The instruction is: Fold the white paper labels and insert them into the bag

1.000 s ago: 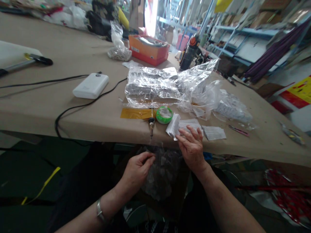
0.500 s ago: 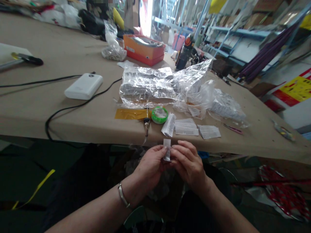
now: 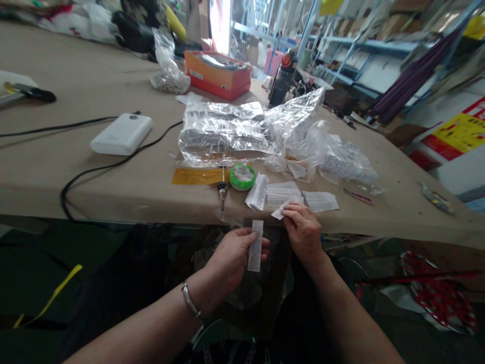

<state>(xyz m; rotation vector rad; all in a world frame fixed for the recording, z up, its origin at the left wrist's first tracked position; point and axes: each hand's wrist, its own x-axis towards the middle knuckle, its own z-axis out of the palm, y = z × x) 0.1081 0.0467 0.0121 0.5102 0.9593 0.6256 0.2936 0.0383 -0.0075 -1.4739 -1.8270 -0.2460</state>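
Observation:
My left hand (image 3: 231, 258) is closed in front of the table edge, pinching a narrow white strip (image 3: 255, 255) between thumb and fingers; the strip stands nearly upright. At the table's front edge, my right hand (image 3: 305, 232) has its fingers closed on another white strip (image 3: 279, 211), which lies slanted over the table. Just beyond it are three groups of similar strips: a fanned bundle (image 3: 257, 192), a middle stack with printed marks (image 3: 282, 190) and a right stack (image 3: 322, 201). A soldering iron (image 3: 222, 194) with a pointed metal tip lies left of them, beside a green-rimmed round container (image 3: 242, 177).
Crumpled clear plastic bags (image 3: 227, 129) lie behind the strips, with amber tape (image 3: 197, 176) in front. A white power bank (image 3: 122, 134) and black cable (image 3: 81, 174) are to the left. Pink tweezers (image 3: 358, 196) lie right. An orange box (image 3: 217, 81) and a bottle (image 3: 282, 78) stand behind.
My right hand has moved away from my left hand, up and right to the table edge, and now holds a strip there. The strip in my left hand shows more of its length.

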